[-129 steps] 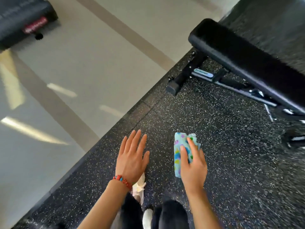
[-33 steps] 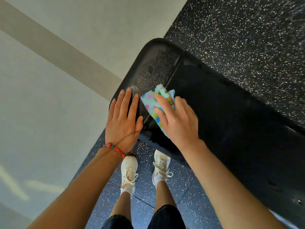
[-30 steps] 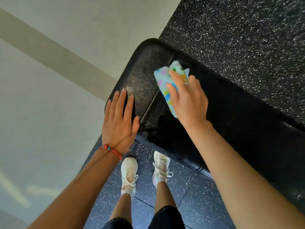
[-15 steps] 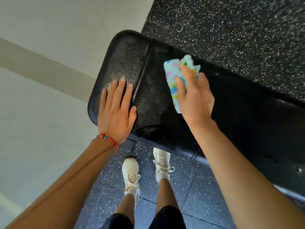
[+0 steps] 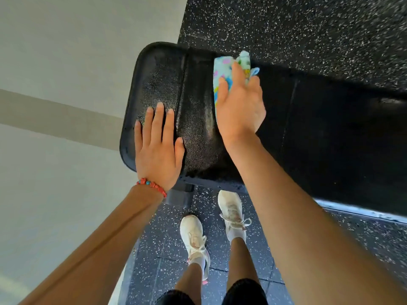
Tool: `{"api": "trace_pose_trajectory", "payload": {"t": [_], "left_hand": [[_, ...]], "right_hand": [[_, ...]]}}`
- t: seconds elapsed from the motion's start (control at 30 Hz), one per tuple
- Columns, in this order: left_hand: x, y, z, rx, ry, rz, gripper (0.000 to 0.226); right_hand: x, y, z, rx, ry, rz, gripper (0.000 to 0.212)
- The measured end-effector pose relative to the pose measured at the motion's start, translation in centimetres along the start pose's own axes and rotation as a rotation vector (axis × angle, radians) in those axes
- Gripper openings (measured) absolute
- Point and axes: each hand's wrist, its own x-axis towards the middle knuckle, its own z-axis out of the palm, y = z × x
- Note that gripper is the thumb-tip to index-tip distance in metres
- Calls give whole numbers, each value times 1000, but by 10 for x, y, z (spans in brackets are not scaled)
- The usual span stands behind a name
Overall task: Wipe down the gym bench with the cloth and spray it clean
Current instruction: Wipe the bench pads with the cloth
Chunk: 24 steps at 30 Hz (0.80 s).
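Note:
The black padded gym bench (image 5: 330, 133) runs from the centre to the right edge, its rounded end pointing left. My right hand (image 5: 241, 108) presses a folded light-blue cloth with coloured spots (image 5: 222, 71) flat onto the pad near its far edge. My left hand (image 5: 158, 148) lies flat on the bench's end section, fingers spread, holding nothing; a red and turquoise bead bracelet sits on that wrist. The pad between my hands looks shiny. No spray bottle is in view.
Black rubber flooring with white flecks (image 5: 308, 25) surrounds the bench. Pale smooth floor with a beige stripe (image 5: 55, 111) fills the left side. My two white sneakers (image 5: 193, 236) stand close to the bench's near edge, beside a metal frame part (image 5: 178, 197).
My right hand has slid the cloth toward the bench's far edge. My left hand stays flat on the end section. The view has shifted so more of the bench shows.

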Motion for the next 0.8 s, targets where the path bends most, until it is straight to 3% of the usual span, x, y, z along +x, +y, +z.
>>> {"api": "trace_pose_trajectory", "payload": {"t": [0.13, 0.27, 0.4, 0.6, 0.7, 0.8], "left_hand": [[0, 0, 0, -4, 1, 14, 53], [0, 1, -3, -5, -18, 7, 52], [-5, 9, -4, -14, 8, 39, 50], [-21, 23, -3, -18, -15, 138, 48], [-25, 26, -3, 5, -33, 115, 48], [-24, 36, -3, 14, -42, 136, 49]], "right_hand": [[2, 30, -13, -40, -37, -93, 42], [-24, 88, -35, -71, 56, 128, 44], [-57, 86, -30, -54, 87, 211, 43], [-104, 30, -9, 16, 68, -57, 34], [-100, 50, -15, -13, 93, -198, 37], [-91, 84, -29, -13, 111, -189, 34]]}}
